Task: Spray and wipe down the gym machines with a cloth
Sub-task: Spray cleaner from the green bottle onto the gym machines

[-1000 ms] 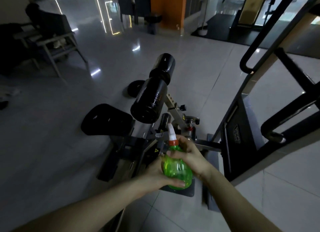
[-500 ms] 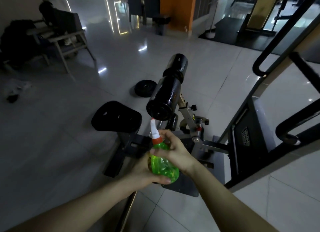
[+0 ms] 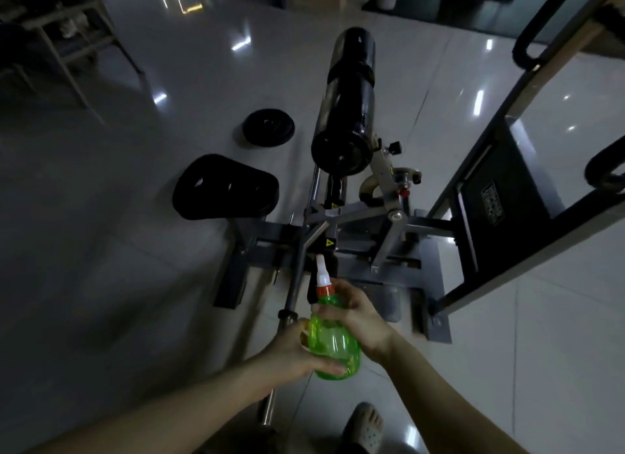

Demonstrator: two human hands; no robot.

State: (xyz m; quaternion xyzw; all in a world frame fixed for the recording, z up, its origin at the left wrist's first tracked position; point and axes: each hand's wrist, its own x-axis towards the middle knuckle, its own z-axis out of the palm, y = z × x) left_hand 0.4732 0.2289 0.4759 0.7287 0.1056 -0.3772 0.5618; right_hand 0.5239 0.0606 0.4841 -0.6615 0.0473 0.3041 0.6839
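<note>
A green translucent spray bottle (image 3: 334,343) with an orange collar and white nozzle stands upright in front of me, low in the head view. My left hand (image 3: 297,350) cups its lower body, thumb across the front. My right hand (image 3: 358,313) grips its neck and shoulder. Beyond it stands a gym machine (image 3: 355,230) with a grey steel frame, two black roller pads (image 3: 348,105) and a black seat pad (image 3: 225,186). No cloth is visible.
A black weight plate (image 3: 268,127) lies on the glossy tiled floor behind the seat pad. A tall frame with black handles (image 3: 527,169) rises at the right. A chair (image 3: 64,30) stands at the far left. A foot in a sandal (image 3: 367,426) shows at the bottom.
The view has tilted downward and closer to the machine. Both hands have kept hold of the bottle, which sits lower in view, in front of the machine's base.
</note>
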